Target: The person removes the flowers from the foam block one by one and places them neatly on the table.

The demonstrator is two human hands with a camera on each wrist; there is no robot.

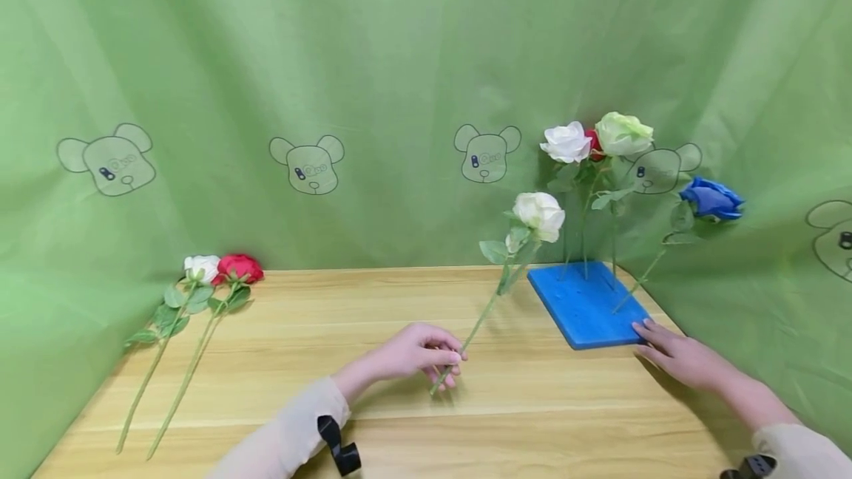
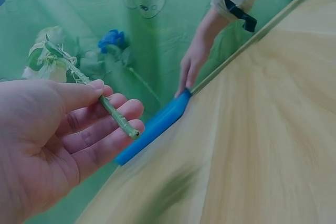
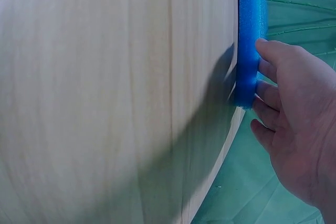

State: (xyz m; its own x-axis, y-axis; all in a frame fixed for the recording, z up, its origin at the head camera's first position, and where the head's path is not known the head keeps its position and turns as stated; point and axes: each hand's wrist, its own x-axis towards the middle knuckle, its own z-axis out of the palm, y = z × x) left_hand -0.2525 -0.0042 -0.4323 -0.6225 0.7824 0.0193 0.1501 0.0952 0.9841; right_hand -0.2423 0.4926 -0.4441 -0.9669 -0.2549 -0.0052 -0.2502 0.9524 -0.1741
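My left hand [image 1: 416,352] pinches the lower stem of a white rose [image 1: 539,216] between thumb and fingers. The rose leans up and to the right over the table, its bloom at the top; in the left wrist view the cut stem end [image 2: 128,128] sticks out past the fingers. My right hand [image 1: 692,362] rests on the near right corner of a blue foam board [image 1: 589,310], its fingers fairly straight. From the right wrist, the thumb and fingertips touch the board's edge [image 3: 248,51]. A blue rose [image 1: 712,199] stands tilted right in the board.
Also upright in the board are a white rose [image 1: 566,143], a red rose [image 1: 594,145] mostly hidden, and a pale green rose [image 1: 623,134]. Another white rose [image 1: 202,268] and red rose [image 1: 239,269] lie on the wooden table [image 1: 319,331] at left. Green curtain [image 1: 399,58] surrounds the table.
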